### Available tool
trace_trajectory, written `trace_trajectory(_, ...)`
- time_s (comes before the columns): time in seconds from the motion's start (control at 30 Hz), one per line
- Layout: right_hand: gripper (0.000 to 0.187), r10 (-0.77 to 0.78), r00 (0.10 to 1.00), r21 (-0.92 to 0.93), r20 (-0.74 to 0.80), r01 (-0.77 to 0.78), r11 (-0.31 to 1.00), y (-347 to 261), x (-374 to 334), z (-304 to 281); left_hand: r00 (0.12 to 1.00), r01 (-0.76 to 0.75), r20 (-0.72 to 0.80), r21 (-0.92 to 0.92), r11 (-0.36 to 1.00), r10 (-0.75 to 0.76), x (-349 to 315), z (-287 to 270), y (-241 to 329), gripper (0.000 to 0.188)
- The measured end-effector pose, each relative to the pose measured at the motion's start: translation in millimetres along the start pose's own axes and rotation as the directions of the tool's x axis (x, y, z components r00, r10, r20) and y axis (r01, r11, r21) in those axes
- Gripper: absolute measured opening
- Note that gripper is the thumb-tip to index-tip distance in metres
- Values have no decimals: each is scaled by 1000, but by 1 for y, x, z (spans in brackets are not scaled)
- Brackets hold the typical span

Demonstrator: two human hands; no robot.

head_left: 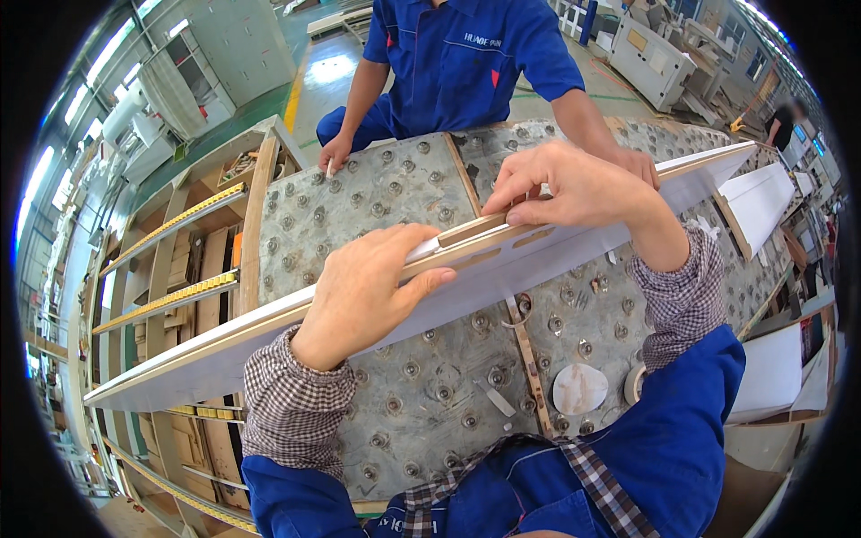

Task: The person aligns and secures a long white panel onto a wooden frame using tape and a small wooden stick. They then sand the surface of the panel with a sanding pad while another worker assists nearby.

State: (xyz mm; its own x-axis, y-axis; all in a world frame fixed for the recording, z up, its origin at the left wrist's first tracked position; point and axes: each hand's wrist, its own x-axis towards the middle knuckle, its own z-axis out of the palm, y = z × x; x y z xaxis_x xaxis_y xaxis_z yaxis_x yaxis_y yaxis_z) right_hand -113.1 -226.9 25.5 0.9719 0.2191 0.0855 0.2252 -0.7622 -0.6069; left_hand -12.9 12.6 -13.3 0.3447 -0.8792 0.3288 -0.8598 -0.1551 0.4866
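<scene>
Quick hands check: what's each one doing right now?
Left hand: closed on the long white panel at its upper edge.
Right hand: curled at that edge; whether it grips can't be told.

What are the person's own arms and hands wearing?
The left hand and right hand are bare, with no gloves. Puffy, wrinkled fabric sleeve covers in a small dark-and-pale check wrap both forearms and bunch up near the wrists. Above them are bright blue fabric work sleeves. I can't see any cables on the arms.
</scene>
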Motion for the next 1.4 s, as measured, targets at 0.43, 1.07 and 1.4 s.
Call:
trace_trajectory(0.43, 20, 104, 993, 101, 60, -110, 989, -2, 10, -5, 1000, 1, -10, 29, 1000, 0, -2, 0, 0, 44)
trace_trajectory(1.07, 25, 219, 969, 136, 113, -233, 963, -1, 7, -11, 999, 23, -31, 35, 999, -22, 0, 2, 2, 35)
trace_trajectory(1.4, 26, 167, 961, 5, 221, -173, 985, 21, -6, -27, 999, 39, -15, 50, 998, -38, 0, 1, 6, 36)
